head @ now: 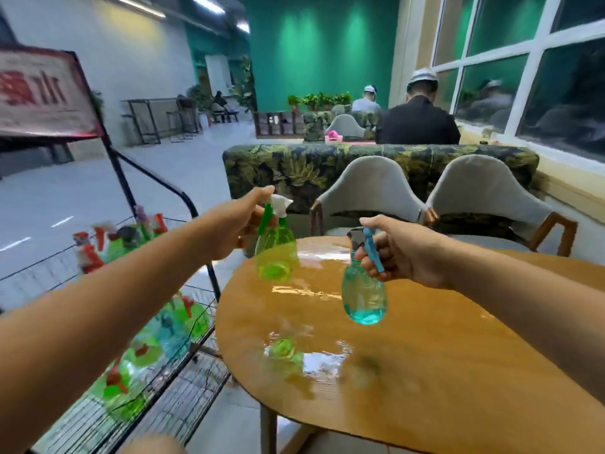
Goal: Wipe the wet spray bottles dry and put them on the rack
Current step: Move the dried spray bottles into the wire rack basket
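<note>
The left hand (235, 224) grips the green bottle (275, 253) by the neck, upright and nearer the rack (214, 280), while the right hand (397, 250) clasps the blue bottle (363, 296) farther off.

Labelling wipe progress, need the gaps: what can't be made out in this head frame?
All head view:
Drops on the green bottle and the blue bottle: too small and blurred.
Rack bottles on the rack: motion blur, count unclear.
Red sign: text blurred, cut by the left edge.
Left hand fingertips: hidden behind the hand itself.
Wiping cloth: none in frame.
</note>
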